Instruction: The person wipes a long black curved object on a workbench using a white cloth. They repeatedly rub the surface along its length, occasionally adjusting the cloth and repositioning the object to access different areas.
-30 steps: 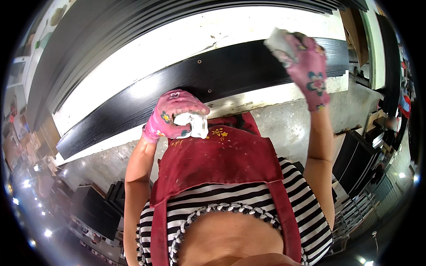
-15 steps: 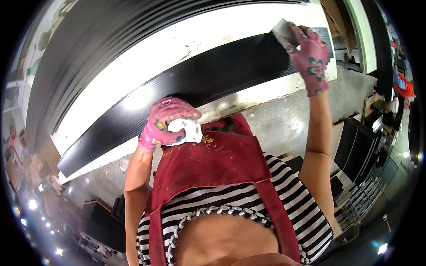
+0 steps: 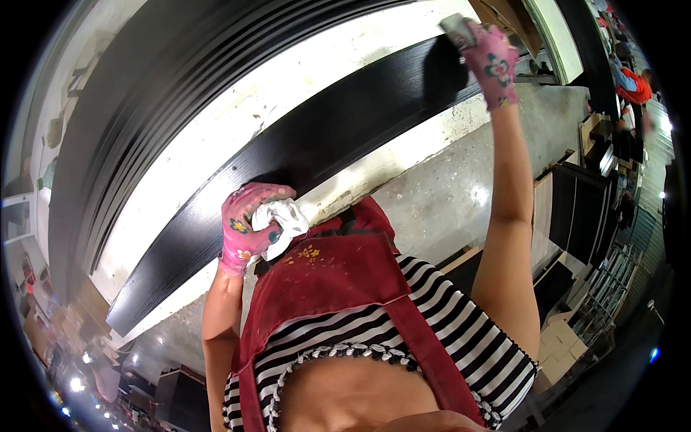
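A long black board (image 3: 345, 122) with a fine wood-grain surface lies lengthwise on a white worktop (image 3: 216, 169). My left hand (image 3: 241, 223), in a pink flowered glove, is closed around a crumpled white cloth (image 3: 284, 216) at the board's near edge. Farther off, at the board's right end, my right hand (image 3: 495, 65) wears a matching glove. Its fingers grip a small flat grey pad (image 3: 458, 32), blurred, whose exact kind I cannot make out. A dark shadow falls on the board beside that hand.
Behind the worktop, several black boards (image 3: 137, 122) are stacked in layers. Grey concrete floor (image 3: 439, 194) shows between the worktop and my right arm. Dark panels (image 3: 579, 209) and a cardboard box (image 3: 558, 353) stand to the right. A person in red (image 3: 637, 86) is far right.
My right hand, still gripping the grey pad, appears a little higher in the view. My left hand with the cloth sits slightly farther left and lower. The whole view has shifted and turned somewhat.
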The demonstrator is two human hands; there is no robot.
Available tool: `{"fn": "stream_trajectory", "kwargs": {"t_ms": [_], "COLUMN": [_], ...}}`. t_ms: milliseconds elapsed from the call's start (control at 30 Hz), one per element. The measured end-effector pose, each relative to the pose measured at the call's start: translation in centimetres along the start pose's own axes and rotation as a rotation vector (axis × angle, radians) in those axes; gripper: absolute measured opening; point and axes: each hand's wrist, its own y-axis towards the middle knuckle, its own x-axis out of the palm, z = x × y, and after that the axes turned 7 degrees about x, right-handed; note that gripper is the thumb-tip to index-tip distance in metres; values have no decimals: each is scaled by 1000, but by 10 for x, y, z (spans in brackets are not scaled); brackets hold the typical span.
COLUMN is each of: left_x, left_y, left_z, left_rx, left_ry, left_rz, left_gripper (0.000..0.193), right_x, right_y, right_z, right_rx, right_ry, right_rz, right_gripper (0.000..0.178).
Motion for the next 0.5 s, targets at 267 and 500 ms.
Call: {"fn": "stream_trajectory", "kwargs": {"t_ms": [267,500], "left_x": [0,1], "left_y": [-6,-10], "left_z": [-8,-14], "left_rx": [12,36], "left_ry": [-5,-11], "left_rz": [-9,1], "left_gripper": [41,43], "right_x": [11,-8], "right_y": [24,-21], "right_z": [40,-35], "right_rx": [242,-14], "right_ry": [38,41], "right_rz": [-94,62], "right_gripper": [49,45]}}
